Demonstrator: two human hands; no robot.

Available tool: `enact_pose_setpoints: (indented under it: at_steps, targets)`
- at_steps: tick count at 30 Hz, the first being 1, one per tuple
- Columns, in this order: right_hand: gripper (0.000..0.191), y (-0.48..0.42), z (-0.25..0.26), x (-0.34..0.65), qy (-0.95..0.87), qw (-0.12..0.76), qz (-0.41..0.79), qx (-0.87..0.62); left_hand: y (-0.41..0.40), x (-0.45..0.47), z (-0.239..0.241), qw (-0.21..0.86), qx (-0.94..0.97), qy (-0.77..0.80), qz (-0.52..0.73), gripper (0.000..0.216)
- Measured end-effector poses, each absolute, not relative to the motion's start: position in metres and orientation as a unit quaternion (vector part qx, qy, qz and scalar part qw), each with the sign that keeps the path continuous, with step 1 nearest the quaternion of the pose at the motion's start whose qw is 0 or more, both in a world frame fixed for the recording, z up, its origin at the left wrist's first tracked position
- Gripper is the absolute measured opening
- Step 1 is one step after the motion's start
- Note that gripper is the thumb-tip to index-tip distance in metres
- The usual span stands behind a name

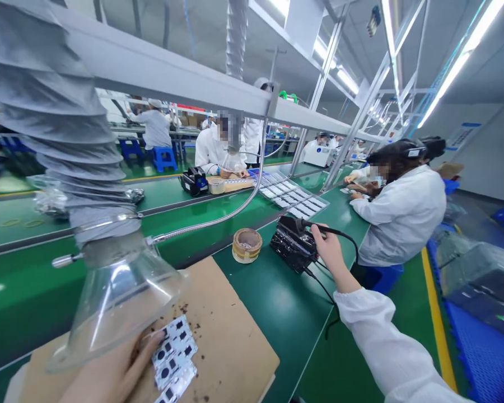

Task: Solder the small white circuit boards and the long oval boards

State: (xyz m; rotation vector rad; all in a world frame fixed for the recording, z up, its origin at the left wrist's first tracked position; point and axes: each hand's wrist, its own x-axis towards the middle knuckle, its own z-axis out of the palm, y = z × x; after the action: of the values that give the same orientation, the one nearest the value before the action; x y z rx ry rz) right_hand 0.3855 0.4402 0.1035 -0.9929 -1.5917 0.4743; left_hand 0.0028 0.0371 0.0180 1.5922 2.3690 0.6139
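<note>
A: Please, what is at the far left?

B: A grey ribbed duct (78, 134), which ends in a clear hood (126, 296). Below the rim of the hood one sees the left hand (124, 372).

A: And what does this hand touch?

B: Its fingertips are at the left edge of the white circuit boards (174, 358). Whether its grip is pinching them or only resting there, I cannot tell.

A: Where are these boards, exactly?

B: They lie on the brown cardboard (231, 330), among small dark crumbs (198, 326). The cardboard itself lies on the green worktop (273, 305).

A: What comes to the right of it?

B: First a ring-shaped tape roll (247, 246), with small pale bits inside its hole. Farther to the right stands a black box (292, 246), just beside the right hand (331, 252).

A: Is the right grip spread?

B: No, its fingers are pinching a black handle (307, 223), whose cable runs over the hand and down. The front of the handle is at the top of the box.

A: And beyond?

B: A co-worker (403, 207) in a white coat, seated at the same worktop.
</note>
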Motion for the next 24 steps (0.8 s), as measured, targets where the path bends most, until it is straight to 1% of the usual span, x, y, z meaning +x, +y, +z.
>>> enact_pose_setpoints:
  at_steps: [2,4,6,7,9,11,12,14,15,16,17,18,19,21,23,24]
  targets:
    - [0.053,0.422,0.092,0.386,-0.662,0.599,0.152,-0.423,0.041,0.008,0.015,0.118,0.521,0.82,0.207,0.049]
    - [0.042,0.395,0.075,0.381,-0.646,0.632,0.11,-0.414,0.043,0.013,0.016,0.119,0.513,0.825,0.205,0.048]
    - [0.03,0.362,0.057,0.366,-0.673,0.622,0.11,-0.385,0.043,0.017,0.018,0.117,0.512,0.826,0.205,0.047]
    - [0.028,0.345,0.05,0.355,-0.701,0.603,0.123,-0.361,0.044,0.018,0.019,0.117,0.512,0.826,0.206,0.046]
    - [0.025,0.313,0.043,0.327,-0.776,0.533,0.167,-0.293,0.044,0.022,0.02,0.116,0.512,0.824,0.212,0.044]
    - [0.019,0.285,0.045,0.294,-0.871,0.384,0.227,-0.207,0.043,0.024,0.019,0.117,0.512,0.822,0.221,0.043]
    - [0.018,0.273,0.048,0.277,-0.896,0.32,0.248,-0.184,0.043,0.024,0.019,0.119,0.51,0.821,0.227,0.043]
    - [0.008,0.254,0.053,0.245,-0.93,0.193,0.291,-0.118,0.044,0.022,0.018,0.127,0.504,0.818,0.247,0.047]
    - [0.012,0.246,0.055,0.232,-0.942,0.146,0.287,-0.094,0.044,0.021,0.017,0.131,0.501,0.816,0.259,0.05]
    - [0.021,0.24,0.055,0.221,-0.953,0.112,0.27,-0.081,0.045,0.019,0.017,0.133,0.499,0.812,0.271,0.052]
    - [0.032,0.235,0.054,0.212,-0.963,0.086,0.244,-0.071,0.046,0.017,0.018,0.132,0.5,0.808,0.282,0.053]
    - [0.038,0.231,0.052,0.206,-0.972,0.069,0.217,-0.065,0.047,0.015,0.018,0.129,0.502,0.804,0.29,0.053]
    - [0.039,0.228,0.05,0.202,-0.977,0.057,0.197,-0.061,0.048,0.014,0.019,0.126,0.506,0.8,0.296,0.053]
    - [0.033,0.228,0.048,0.199,-0.978,0.045,0.195,-0.059,0.049,0.013,0.021,0.127,0.514,0.793,0.301,0.053]
    - [0.025,0.231,0.05,0.198,-0.97,0.037,0.232,-0.064,0.049,0.014,0.023,0.141,0.518,0.788,0.3,0.054]
    - [0.025,0.233,0.051,0.197,-0.964,0.034,0.255,-0.064,0.048,0.015,0.025,0.147,0.519,0.787,0.3,0.055]
